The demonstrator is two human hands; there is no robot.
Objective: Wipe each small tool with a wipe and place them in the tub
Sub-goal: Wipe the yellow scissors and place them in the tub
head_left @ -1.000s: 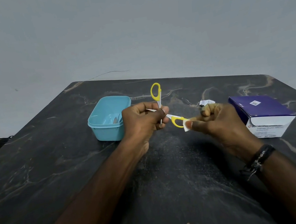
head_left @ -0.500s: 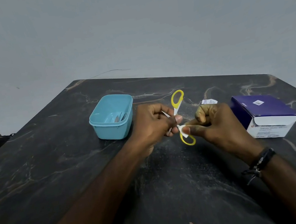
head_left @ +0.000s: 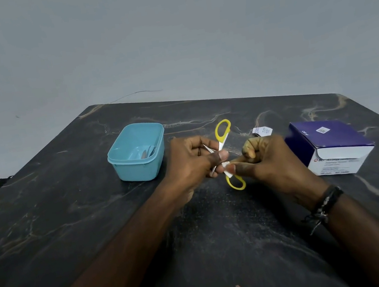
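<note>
Your left hand [head_left: 190,161] grips the scissors [head_left: 225,152]; your right hand [head_left: 263,159] pinches the wipe [head_left: 227,171] on them; the tub [head_left: 137,161] lies left.

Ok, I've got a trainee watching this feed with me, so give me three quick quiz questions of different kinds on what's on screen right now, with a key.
1. True or false: the blue tub is empty.
2. Multiple choice: which hand pinches the white wipe against the yellow-handled scissors? A) the left hand B) the right hand C) neither
3. Fill in: the purple and white box sits to the person's ___ of the tub.

Key
1. False: at least one small metal tool already lies in it.
2. B; the left hand grips the scissors near the blades.
3. Right.
</note>
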